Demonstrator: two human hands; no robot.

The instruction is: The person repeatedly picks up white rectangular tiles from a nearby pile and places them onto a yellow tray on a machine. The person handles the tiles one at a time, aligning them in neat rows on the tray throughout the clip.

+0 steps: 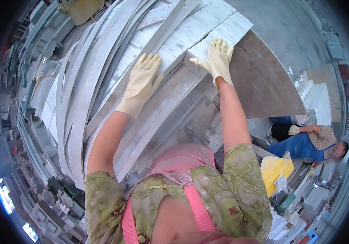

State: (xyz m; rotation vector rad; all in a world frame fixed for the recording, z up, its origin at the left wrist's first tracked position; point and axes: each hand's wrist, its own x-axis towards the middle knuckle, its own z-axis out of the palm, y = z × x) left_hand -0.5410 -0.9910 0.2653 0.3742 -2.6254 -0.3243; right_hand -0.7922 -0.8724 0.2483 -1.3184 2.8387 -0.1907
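Observation:
My left hand, in a cream rubber glove, lies with fingers stretched out over the near edge of a long grey strip. Under that strip is a broad surface of white, grey-streaked slabs. My right hand, gloved the same way, rests with fingers spread on the near end of a white slab, beside a dark seam. Neither hand is wrapped round anything. What the left palm touches is hidden.
Several long grey strips bow across the left side. A large brownish panel stands right of my right hand. At the right, a co-worker in a blue apron is near a yellow piece. Stacked white pieces stand beyond.

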